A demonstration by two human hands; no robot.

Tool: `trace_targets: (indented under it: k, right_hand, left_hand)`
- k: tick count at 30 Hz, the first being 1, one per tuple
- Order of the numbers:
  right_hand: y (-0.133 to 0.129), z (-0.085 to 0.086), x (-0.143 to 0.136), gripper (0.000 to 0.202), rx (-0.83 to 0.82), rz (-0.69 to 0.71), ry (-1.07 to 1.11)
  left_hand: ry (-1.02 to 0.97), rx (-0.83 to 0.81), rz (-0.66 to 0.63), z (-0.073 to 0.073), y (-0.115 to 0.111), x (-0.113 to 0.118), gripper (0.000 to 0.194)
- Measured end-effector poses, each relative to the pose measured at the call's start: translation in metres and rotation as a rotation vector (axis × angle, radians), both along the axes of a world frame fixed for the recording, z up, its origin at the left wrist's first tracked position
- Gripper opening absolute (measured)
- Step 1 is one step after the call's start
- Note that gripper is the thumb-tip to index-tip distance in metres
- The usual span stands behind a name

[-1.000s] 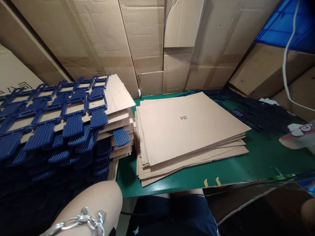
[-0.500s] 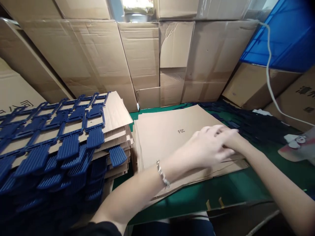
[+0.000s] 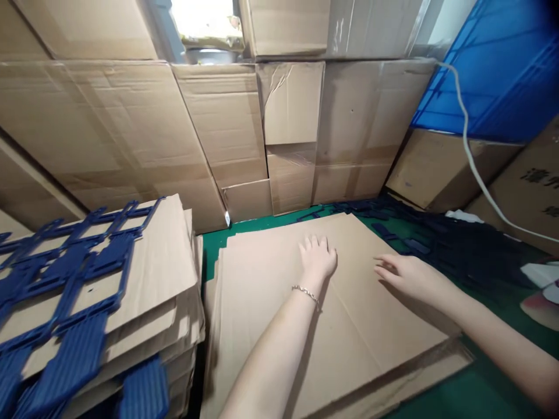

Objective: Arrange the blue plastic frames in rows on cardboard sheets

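Note:
Lying flat on top of a stack of cardboard sheets [image 3: 271, 337] is my left hand [image 3: 318, 256], its fingers spread and a chain bracelet [image 3: 305, 293] around the wrist. My right hand [image 3: 404, 276] hovers over the right side of the same stack, fingers loosely apart and nothing visible between them. The top sheet is plain brown with a faint crease running across it. To the left stands a second pile of cardboard sheets [image 3: 161, 262], with dark blue plastic frames [image 3: 98, 262] and ribbed tabs [image 3: 81, 355] spread over it.
Cardboard boxes [image 3: 218, 122] form a wall behind the green tabletop [image 3: 213, 244]. Dark blue pieces [image 3: 454, 244] lie heaped at the right rear. A blue crate [image 3: 493, 75] sits on a box at the right, with a white cable [image 3: 469, 151] hanging in front.
My hands have moved apart from where they overlapped at the stack's right side; the left now lies flat. The printed FSC mark no longer shows on top. The view has shifted.

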State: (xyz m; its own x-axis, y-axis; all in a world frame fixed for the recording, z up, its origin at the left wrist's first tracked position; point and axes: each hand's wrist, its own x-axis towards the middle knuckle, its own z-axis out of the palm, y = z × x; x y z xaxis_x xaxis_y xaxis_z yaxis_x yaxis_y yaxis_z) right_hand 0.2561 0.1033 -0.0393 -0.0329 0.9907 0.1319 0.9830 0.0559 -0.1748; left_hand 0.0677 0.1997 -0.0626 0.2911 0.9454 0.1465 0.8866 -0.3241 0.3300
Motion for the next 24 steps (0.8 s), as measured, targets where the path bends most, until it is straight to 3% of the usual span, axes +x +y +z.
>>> trace_targets:
  k: [3,7,11,18,21,24]
  right_hand:
    - [0.070,-0.003,-0.025,0.040,0.091,0.075,0.043]
    - [0.167,-0.022,-0.066,0.038,0.109,0.005,0.044]
    - [0.228,-0.031,-0.100,0.041,0.100,-0.046,0.014]
    - [0.274,-0.031,-0.103,0.036,-0.008,-0.008,-0.121]
    - [0.279,-0.030,-0.098,0.028,0.012,0.061,-0.141]
    - [0.275,-0.018,-0.098,0.028,0.117,0.110,-0.143]
  left_hand:
    - [-0.007,0.020,0.008,-0.007,0.002,0.002,0.051]
    - [0.010,0.002,0.023,-0.007,0.002,0.005,0.054]
    - [0.001,-0.015,0.023,-0.009,0.001,0.007,0.054]
    - [-0.021,-0.025,0.048,-0.007,0.001,0.009,0.049]
    - [-0.015,0.002,0.050,-0.007,0.001,0.010,0.048]
    - [-0.002,0.039,0.047,-0.008,0.000,0.010,0.048]
